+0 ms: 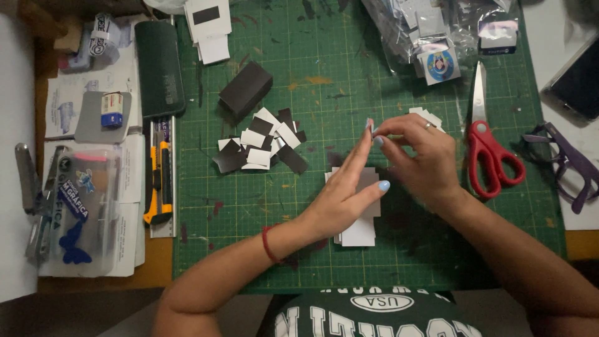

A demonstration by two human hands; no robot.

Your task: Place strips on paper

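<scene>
My left hand (345, 190) and my right hand (419, 157) meet fingertip to fingertip above a green cutting mat (312, 218). The fingers pinch together at one spot; whatever small piece lies between them is too small to make out. Under my left palm lies a short stack of white and grey cards (360, 231). A few white pieces (428, 115) peek out behind my right hand. Left of my hands sits a loose pile of small black and white pieces (262, 145), with a dark block (245, 89) just behind it.
Red-handled scissors (490, 146) lie right of my right hand. A yellow utility knife (160, 184) and a metal ruler lie along the mat's left edge, beside a dark case (159, 67). Plastic bags of small cards (437, 37) fill the back right. Purple glasses (564, 163) rest at far right.
</scene>
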